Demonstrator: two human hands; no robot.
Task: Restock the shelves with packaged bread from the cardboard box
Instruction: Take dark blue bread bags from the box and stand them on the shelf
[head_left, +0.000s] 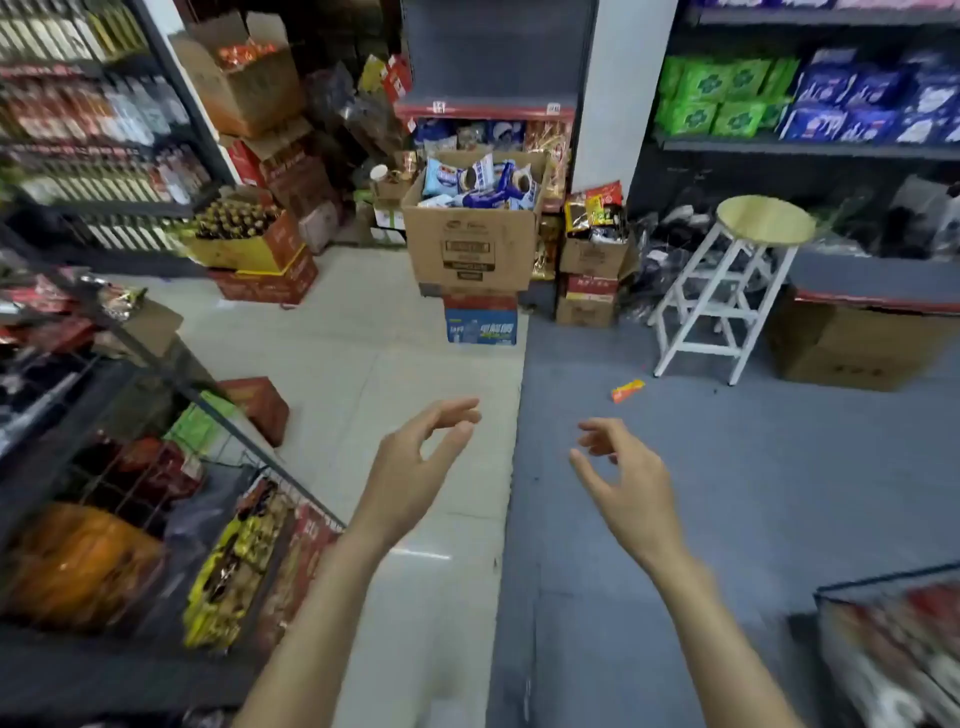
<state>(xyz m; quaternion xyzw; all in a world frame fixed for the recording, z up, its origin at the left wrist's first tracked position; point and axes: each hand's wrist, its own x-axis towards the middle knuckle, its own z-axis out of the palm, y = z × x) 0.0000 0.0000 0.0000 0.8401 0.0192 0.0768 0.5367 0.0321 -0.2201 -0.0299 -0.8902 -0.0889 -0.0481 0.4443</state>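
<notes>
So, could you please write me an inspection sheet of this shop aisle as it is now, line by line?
Surface: floor, pale tiles on the left, grey covering on the right.
Job's things: open cardboard box full of blue and white packets, standing on a blue carton; shelf behind it looks bare.
Clutter: orange wrapper on the grey floor; white stool; further cartons along the walls.
Grippers: left hand and right hand both empty, fingers loosely curled, held over the floor.
Cables: nothing seen.
Surroundings: stocked shelving on both sides, bottles on the left, green and blue packs on the right.
</notes>
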